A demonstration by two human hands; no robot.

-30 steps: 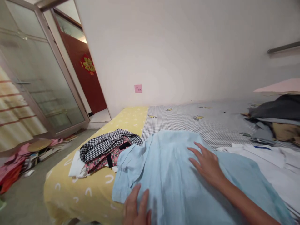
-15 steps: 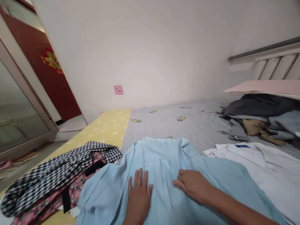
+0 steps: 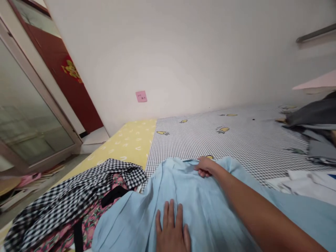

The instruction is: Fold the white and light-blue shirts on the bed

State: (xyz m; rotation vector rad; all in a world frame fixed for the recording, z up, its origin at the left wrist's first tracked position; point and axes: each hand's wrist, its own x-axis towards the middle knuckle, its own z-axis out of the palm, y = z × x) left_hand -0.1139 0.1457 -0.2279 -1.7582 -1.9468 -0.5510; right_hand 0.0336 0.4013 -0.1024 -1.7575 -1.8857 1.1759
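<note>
A light blue shirt (image 3: 168,182) lies spread on the bed, its collar end toward the wall. My left hand (image 3: 173,229) rests flat on its middle, fingers spread. At the far edge of the shirt my right hand (image 3: 206,166) is closed on the collar area, its fingers curled round the fabric, with the forearm crossing the right side of the garment. The part of the shirt under that forearm is hidden.
Left of the shirt lie a black-and-white checked garment (image 3: 76,189) and a pink patterned one (image 3: 91,224). White clothing (image 3: 309,185) is at the right, with a dark folded pile (image 3: 312,112) behind it. The wall (image 3: 183,56) stands beyond the bed.
My right hand has moved from the shirt's middle up to its collar edge and gripped the fabric. My left hand stays flat on the shirt. The view has turned left.
</note>
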